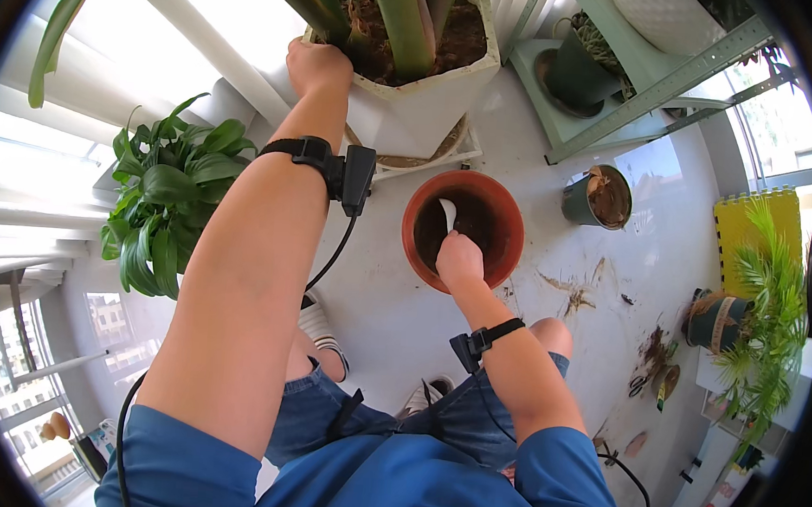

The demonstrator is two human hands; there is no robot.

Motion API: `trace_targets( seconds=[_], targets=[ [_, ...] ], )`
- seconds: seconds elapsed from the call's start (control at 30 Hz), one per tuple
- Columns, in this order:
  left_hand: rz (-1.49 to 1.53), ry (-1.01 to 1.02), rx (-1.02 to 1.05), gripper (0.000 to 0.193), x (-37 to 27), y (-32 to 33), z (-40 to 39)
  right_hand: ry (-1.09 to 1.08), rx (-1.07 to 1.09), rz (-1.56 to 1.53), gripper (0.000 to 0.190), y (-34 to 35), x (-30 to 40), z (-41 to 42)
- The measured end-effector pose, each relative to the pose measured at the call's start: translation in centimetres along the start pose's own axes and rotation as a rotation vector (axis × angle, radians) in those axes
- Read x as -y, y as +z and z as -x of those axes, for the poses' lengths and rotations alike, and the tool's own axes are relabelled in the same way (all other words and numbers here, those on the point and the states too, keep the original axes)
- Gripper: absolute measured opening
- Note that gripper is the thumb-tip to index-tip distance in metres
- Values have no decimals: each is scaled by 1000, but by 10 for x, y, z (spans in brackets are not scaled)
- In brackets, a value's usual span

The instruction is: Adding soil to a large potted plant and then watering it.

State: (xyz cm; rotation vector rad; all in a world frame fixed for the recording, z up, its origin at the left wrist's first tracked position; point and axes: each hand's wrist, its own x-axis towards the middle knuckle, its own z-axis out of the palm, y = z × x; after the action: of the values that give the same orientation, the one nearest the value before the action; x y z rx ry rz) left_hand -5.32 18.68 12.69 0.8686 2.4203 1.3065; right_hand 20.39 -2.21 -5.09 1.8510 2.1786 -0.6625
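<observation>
At the back, a white angular planter [415, 111] holds dark soil and thick green plant stems [400, 26]. My left hand [320, 67] is curled over its near left rim; the fingertips are hidden. A round terracotta-coloured pot [514, 222] stands on the floor before me with dark soil low inside. Within its mouth, my right hand [460, 260] grips a white scoop or spoon [448, 213], whose pale end points up and away from me. My fingers cover the rest of it.
Left of me stands a leafy potted plant [173, 190] by white curtains. A green metal shelf [637, 121] is at the back right. On the right are a small dark green pot [594, 199], spilled soil [653, 352], scissors [638, 386] and a palm-like plant [765, 310]. Cables trail from both wrist straps.
</observation>
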Motion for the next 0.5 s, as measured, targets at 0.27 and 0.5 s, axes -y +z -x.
trace_targets(
  seconds=[0.27, 0.5],
  targets=[
    [43, 15, -13, 30, 0, 4, 0, -57, 164, 94, 20, -71, -19, 55],
    [92, -12, 48, 36, 3, 1, 0, 25, 272, 70, 23, -56, -21, 39]
  ],
)
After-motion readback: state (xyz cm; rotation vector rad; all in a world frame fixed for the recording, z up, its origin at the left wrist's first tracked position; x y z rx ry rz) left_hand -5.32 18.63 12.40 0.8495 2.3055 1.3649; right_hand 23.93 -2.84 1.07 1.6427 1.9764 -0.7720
